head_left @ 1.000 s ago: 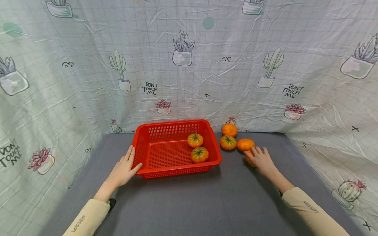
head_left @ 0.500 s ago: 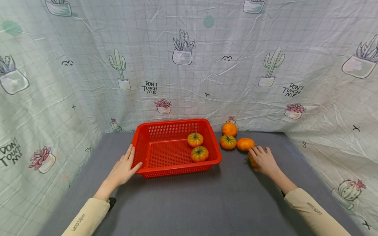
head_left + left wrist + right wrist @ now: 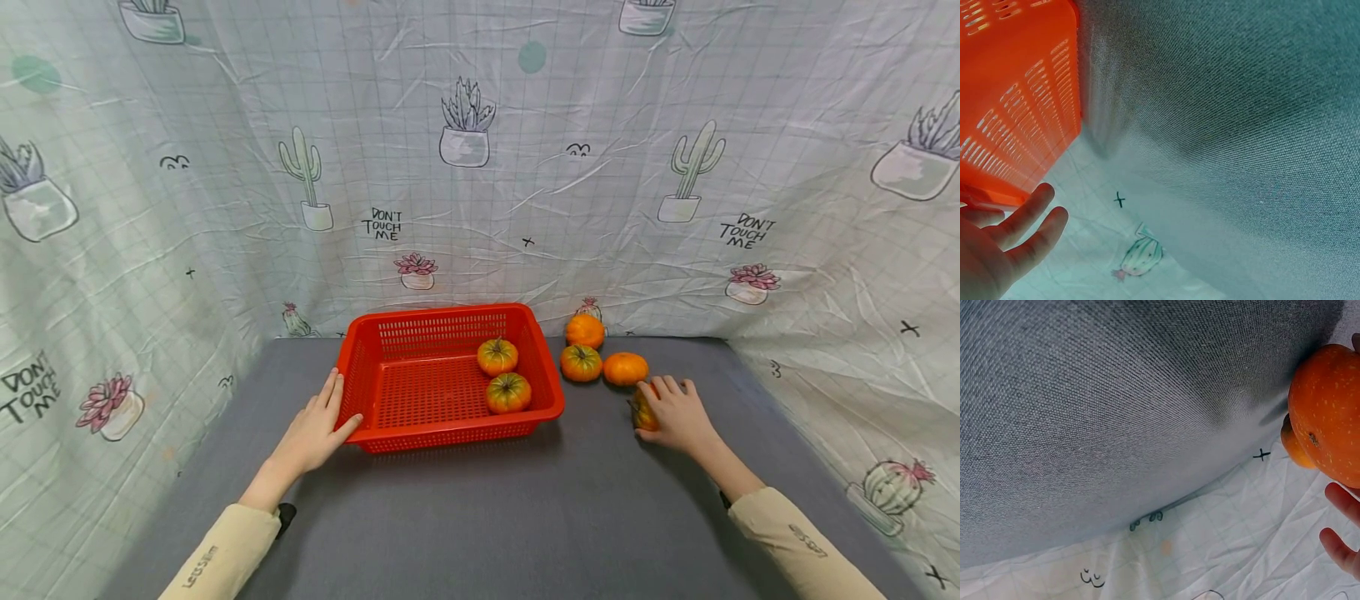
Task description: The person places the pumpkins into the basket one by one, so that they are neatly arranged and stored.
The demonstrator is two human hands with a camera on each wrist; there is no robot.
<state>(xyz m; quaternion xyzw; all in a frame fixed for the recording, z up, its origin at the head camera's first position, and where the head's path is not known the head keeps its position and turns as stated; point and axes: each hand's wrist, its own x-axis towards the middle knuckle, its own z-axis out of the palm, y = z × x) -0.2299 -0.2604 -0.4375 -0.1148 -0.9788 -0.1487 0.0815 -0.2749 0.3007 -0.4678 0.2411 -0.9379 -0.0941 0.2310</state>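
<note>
My right hand (image 3: pixel 678 414) holds a small orange pumpkin (image 3: pixel 645 408), fingers over its top and thumb at its near side. Its stem points left. In the right wrist view the underside of this pumpkin (image 3: pixel 1329 412) faces the camera, and some fingertips (image 3: pixel 1342 503) stand apart from it. With fairly straight fingers, my left hand (image 3: pixel 311 429) rests against the left rim of a red plastic basket (image 3: pixel 442 435). The left wrist view has its fingers (image 3: pixel 1029 215) beside the slotted basket wall. Two green-striped pumpkins, one behind (image 3: pixel 497 357) and one in front (image 3: pixel 508 393), sit in the basket's right part.
Between basket and right hand lie three more small pumpkins on the grey tabletop (image 3: pixel 480 517): an orange one (image 3: pixel 585 331) at the back, a green-streaked one (image 3: pixel 581 364) before it, and a flat orange one (image 3: pixel 626 369) to the right. A cactus-printed curtain (image 3: pixel 465 208) encloses the table's back and sides.
My right hand has drawn slightly right, away from the flat orange pumpkin, and its pumpkin has shifted and tipped with it. The left hand and basket have stayed put.
</note>
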